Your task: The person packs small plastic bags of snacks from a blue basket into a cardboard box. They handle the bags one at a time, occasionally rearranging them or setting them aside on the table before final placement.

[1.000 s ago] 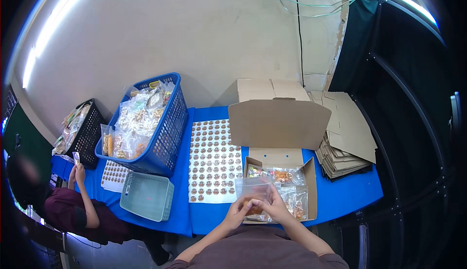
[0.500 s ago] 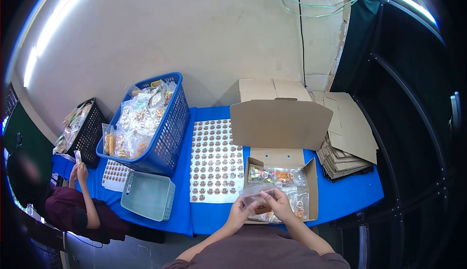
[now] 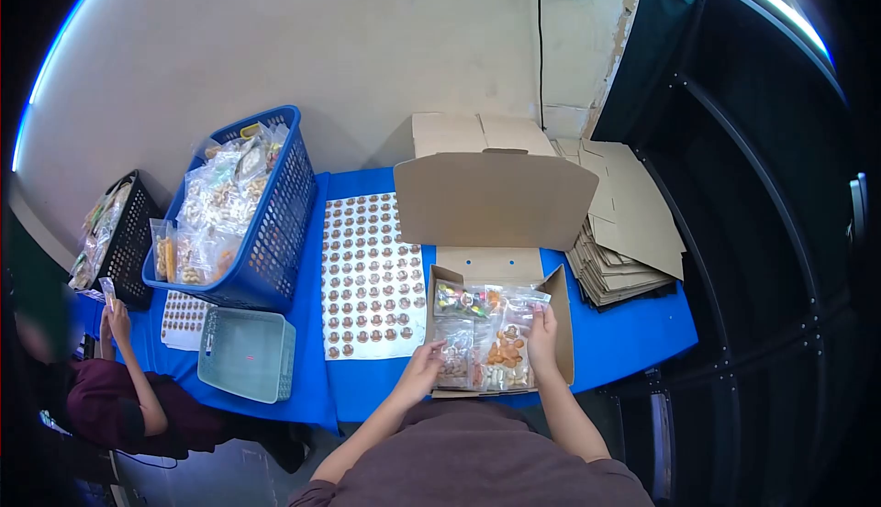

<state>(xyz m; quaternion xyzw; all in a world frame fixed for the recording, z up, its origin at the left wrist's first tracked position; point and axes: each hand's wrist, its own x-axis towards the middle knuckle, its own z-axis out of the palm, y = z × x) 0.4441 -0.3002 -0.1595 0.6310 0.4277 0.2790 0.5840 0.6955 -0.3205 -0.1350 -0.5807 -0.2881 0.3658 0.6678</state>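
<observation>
A cardboard box [image 3: 564, 369] stands open in front of me with several clear snack bags inside. My right hand [image 3: 543, 337] is over its right side, closed on the upper edge of a clear bag of orange snack pieces [image 3: 507, 351]. My left hand [image 3: 420, 377] is at the box's left wall, thumb and fingers slightly apart, beside a clear bag of pale pieces [image 3: 455, 353]. Whether it touches that bag is hard to see. A bag of colourful sweets [image 3: 459, 300] lies in the far left corner of the box.
Left of the box lies a sticker sheet [image 3: 374, 278]. Further left are a blue basket [image 3: 275, 232] full of snack bags, a pale green tray [image 3: 246, 360] and a black basket [image 3: 124, 259]. A co-worker [image 3: 115, 397] holds a small packet. Flattened cartons [image 3: 633, 222] are stacked at right.
Both hands were together holding a clear packet above the box; now they are apart over its two sides, with the bag of orange pieces lower in the box. The view has shifted.
</observation>
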